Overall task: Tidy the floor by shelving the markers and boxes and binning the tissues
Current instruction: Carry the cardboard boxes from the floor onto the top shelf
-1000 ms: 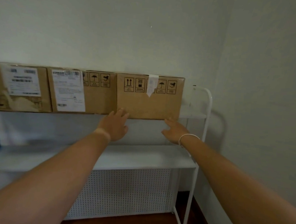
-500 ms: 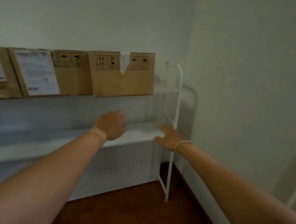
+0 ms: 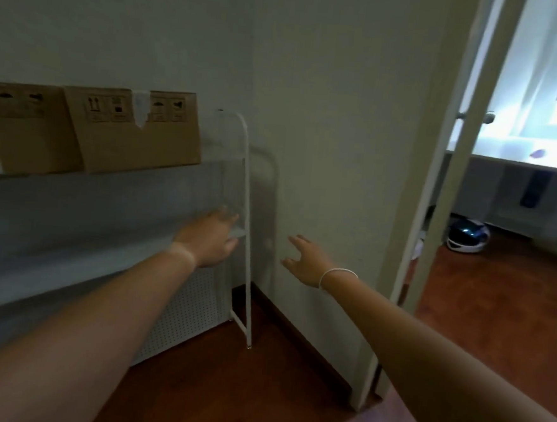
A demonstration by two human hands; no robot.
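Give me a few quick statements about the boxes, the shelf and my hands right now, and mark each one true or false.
1. Two brown cardboard boxes stand on the top tier of the white metal shelf rack. True.
2. The left hand grips one of the boxes. False: it is empty, with fingers spread, below the boxes near the rack's end post.
3. The right hand wears a thin white band at the wrist. True.
4. The right hand holds a marker. False: it is open and holds nothing.
5. A doorway to a brighter room opens on the right. True.
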